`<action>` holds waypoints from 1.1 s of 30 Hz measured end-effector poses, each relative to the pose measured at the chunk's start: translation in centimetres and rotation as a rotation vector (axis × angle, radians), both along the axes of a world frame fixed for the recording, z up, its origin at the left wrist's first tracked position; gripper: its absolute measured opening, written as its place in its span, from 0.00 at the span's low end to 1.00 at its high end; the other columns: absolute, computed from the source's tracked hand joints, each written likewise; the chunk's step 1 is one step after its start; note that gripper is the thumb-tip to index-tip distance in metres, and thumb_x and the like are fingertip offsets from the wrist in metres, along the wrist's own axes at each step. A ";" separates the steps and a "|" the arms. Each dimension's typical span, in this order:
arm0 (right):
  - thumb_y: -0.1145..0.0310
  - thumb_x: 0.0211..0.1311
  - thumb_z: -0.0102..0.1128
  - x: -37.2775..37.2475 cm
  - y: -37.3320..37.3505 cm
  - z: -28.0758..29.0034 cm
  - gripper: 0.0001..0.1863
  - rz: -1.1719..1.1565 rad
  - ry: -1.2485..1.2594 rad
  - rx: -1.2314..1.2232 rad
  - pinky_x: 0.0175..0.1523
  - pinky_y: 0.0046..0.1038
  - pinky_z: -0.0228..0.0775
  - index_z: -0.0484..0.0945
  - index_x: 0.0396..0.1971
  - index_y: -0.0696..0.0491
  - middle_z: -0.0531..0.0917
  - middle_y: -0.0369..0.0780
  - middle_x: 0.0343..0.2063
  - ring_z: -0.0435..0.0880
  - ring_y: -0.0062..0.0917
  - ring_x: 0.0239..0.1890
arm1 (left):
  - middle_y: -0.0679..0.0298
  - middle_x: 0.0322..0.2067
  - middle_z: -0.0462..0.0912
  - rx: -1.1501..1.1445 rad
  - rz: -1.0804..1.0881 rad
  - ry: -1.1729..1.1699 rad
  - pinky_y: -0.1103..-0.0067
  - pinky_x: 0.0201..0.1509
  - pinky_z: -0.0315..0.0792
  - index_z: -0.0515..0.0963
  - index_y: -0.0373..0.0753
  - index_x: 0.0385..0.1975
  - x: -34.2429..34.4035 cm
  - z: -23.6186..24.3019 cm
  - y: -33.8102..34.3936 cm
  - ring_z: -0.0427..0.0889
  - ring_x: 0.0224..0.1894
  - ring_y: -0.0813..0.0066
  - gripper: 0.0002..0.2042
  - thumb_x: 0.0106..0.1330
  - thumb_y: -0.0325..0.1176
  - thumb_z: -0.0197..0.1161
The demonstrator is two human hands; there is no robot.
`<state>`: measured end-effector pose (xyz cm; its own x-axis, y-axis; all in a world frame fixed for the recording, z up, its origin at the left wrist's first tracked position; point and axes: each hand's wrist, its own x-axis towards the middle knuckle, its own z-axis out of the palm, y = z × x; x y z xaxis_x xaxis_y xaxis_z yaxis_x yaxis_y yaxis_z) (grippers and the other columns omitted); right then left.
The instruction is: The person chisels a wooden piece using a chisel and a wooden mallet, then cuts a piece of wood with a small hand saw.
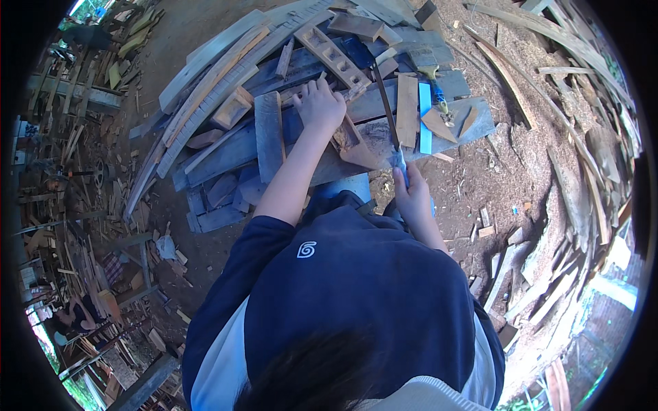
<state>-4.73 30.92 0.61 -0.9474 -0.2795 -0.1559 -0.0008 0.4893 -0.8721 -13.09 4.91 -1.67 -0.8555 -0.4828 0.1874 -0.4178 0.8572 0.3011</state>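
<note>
My left hand (321, 108) lies over the far end of a hollowed wooden block (356, 145), its fingers curled down around the wood; the fingertips are partly hidden. In my right hand (415, 198) is the pale blue handle of a long knife with a narrow dark blade (388, 103). The blade points away from me, to the right of the block and apart from it. Beyond my left hand lies a wooden piece with square holes (332, 57). Weathered planks (274, 140) form the low work surface beneath.
Right of the blade lie a flat board (407, 109), a bright blue strip (425, 118) and a brush-like tool with a blue handle (439, 96). Long boards (212, 75) stack at the far left. Wood shavings (510, 89) cover the ground at right; scrap timber (75, 205) crowds the left.
</note>
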 end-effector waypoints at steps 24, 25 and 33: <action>0.62 0.75 0.46 0.9 -1.0 -0.6 0.15 0.129 -0.021 0.043 0.38 0.42 0.73 0.74 0.49 0.56 0.83 0.52 0.30 0.84 0.47 0.34 | 0.49 0.47 0.80 0.002 0.045 -0.125 0.54 0.63 0.59 0.76 0.36 0.53 -0.5 1.2 -1.4 0.75 0.54 0.53 0.23 0.63 0.44 0.54; 0.62 0.75 0.46 0.9 -1.1 -0.6 0.15 0.143 -0.013 0.038 0.38 0.42 0.73 0.74 0.49 0.56 0.83 0.52 0.30 0.84 0.47 0.34 | 0.50 0.47 0.81 -0.020 0.045 -0.126 0.55 0.62 0.60 0.76 0.38 0.55 -0.6 1.3 -1.5 0.76 0.54 0.54 0.23 0.64 0.44 0.53; 0.62 0.75 0.47 0.8 -1.2 -1.1 0.15 0.147 0.027 0.073 0.34 0.40 0.72 0.76 0.49 0.56 0.81 0.51 0.23 0.84 0.45 0.28 | 0.56 0.32 0.86 -0.044 -0.002 -0.125 0.60 0.55 0.63 0.82 0.40 0.40 -1.3 2.6 -2.2 0.84 0.40 0.59 0.16 0.64 0.42 0.50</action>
<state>-3.98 29.73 -0.48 -0.9013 -0.4043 -0.1556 -0.1005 0.5444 -0.8328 -14.36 2.66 0.90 -0.8746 -0.4744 0.1003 -0.4476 0.8694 0.2093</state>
